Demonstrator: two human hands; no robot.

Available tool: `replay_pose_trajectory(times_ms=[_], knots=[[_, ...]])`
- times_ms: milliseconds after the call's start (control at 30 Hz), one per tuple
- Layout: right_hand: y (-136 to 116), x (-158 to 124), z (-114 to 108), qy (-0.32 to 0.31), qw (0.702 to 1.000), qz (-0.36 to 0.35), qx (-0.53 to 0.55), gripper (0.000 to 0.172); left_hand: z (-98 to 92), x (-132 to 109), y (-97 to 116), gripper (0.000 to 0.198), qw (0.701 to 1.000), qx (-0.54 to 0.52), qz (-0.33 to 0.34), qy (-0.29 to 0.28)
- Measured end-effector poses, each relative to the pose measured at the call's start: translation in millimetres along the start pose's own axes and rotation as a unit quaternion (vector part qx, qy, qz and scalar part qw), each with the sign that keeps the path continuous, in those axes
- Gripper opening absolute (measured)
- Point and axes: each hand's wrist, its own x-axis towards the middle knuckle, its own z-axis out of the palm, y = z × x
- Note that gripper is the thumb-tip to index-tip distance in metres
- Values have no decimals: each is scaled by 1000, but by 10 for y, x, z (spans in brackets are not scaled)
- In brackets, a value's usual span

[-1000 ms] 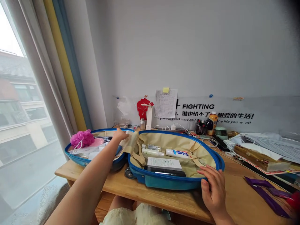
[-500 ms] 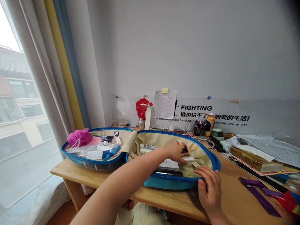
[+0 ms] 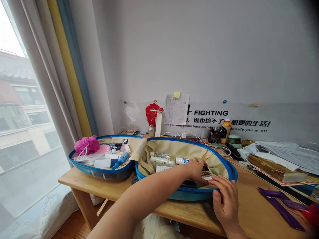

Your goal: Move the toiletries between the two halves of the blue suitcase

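Observation:
A blue-rimmed suitcase with a beige lining lies opened into two halves on the wooden table. My left hand reaches into the right half, fingers closed on a small dark item with pale comb-like teeth. What exactly it is I cannot make out. Stretched over the front right rim, my right hand has its fingertips close by that item and its thumb outside the case. Near my left hand lie a white and blue tube and a pale bottle. My left forearm hides part of the contents.
The left half holds a pink bath puff, a blue bottle and a white box. Purple wrappers lie on the table at right. An orange bottle stands by the wall.
My left hand has moved slightly right and down with the toothed item, nearer my right fingertips. The white and blue tube has come into sight. The view has shifted a little.

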Motion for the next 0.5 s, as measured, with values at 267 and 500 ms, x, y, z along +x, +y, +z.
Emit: replay_pose_trajectory(times_ms=[267, 500], knots=[[-5, 8, -5, -3, 1000, 9, 1, 24, -400, -238, -284, 94, 991, 37, -131, -6], [21, -9, 29, 7, 1000, 8, 9, 25, -383, -579, -559, 100, 988, 47, -121, -89]])
